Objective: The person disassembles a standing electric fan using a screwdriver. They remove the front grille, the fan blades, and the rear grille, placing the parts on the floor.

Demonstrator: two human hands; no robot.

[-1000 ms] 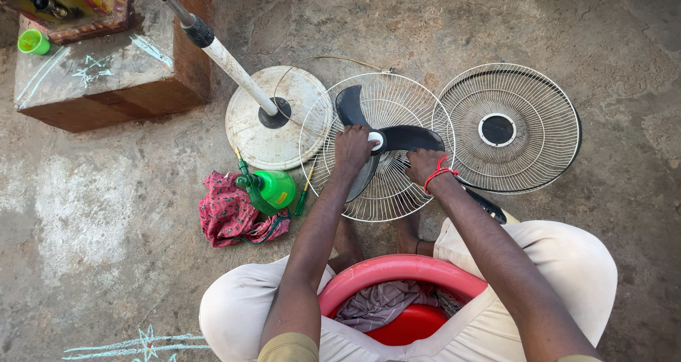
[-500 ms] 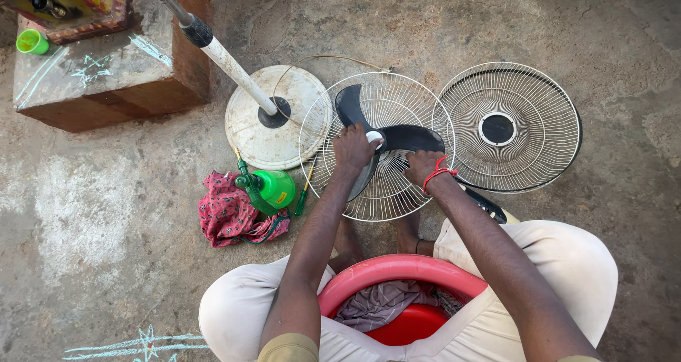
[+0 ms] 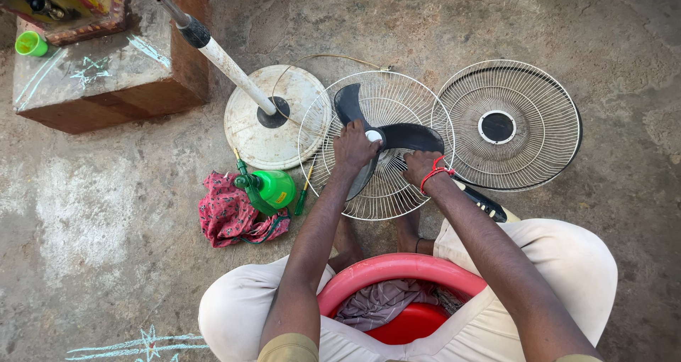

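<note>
1. The black fan blade [image 3: 386,138] is judged light and fairly stiff, with thin plastic vanes that could flex or crack if bent at the tips; a grip near the hub is judged safest.
2. The left hand [image 3: 353,146] is closed over the blade at its white hub, with the fingers curled down on it.
3. The right hand [image 3: 420,168], marked by a red thread at the wrist, is pressed on the vane at about 4 o'clock from the hub; whether the vane is pinched cannot be told.
4. The blade is seen as dark, glossy and curved, with one vane pointing to 11 o'clock and another to 3 o'clock.
5. It is laid on a wire fan guard [image 3: 340,107] on the concrete floor, directly ahead of the knees.
6. A second wire guard [image 3: 539,121] lies at 3 o'clock, touching or overlapping the first one; the round stand base [image 3: 284,138] lies at 9 o'clock.
7. A green spray bottle [image 3: 268,189] and a pink cloth [image 3: 227,216] are found at 8 o'clock, and a red basin [image 3: 383,270] sits between the legs.
</note>
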